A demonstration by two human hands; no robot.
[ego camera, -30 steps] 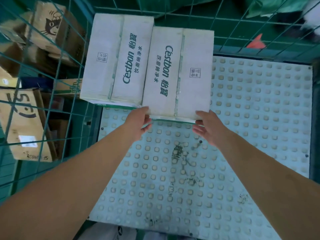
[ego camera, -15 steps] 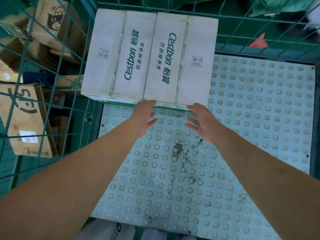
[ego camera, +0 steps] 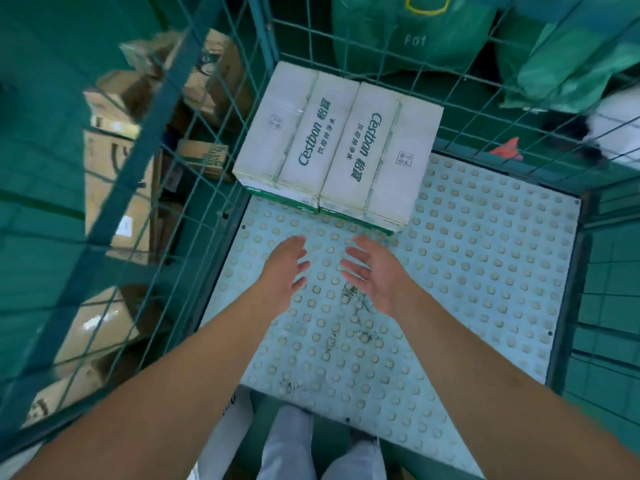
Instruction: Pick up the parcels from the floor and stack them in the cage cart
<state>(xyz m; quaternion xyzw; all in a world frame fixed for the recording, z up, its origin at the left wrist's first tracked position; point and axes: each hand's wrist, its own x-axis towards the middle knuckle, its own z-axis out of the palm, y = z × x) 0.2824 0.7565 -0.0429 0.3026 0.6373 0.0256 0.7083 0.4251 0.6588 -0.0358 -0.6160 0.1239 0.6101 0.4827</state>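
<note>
Grip: left hand [ego camera: 282, 271] and right hand [ego camera: 372, 271] both spread, holding nothing.
Parcels: two white cartons [ego camera: 337, 145] side by side in the cage cart's [ego camera: 502, 271] far left corner (flush together).
Relation: cartons straight ahead of both hands, long axes pointing away.

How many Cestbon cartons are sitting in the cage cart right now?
2. The left carton sits in the far-left corner of the cart floor; the right carton lies flush against its right side. None appear hidden.
</note>
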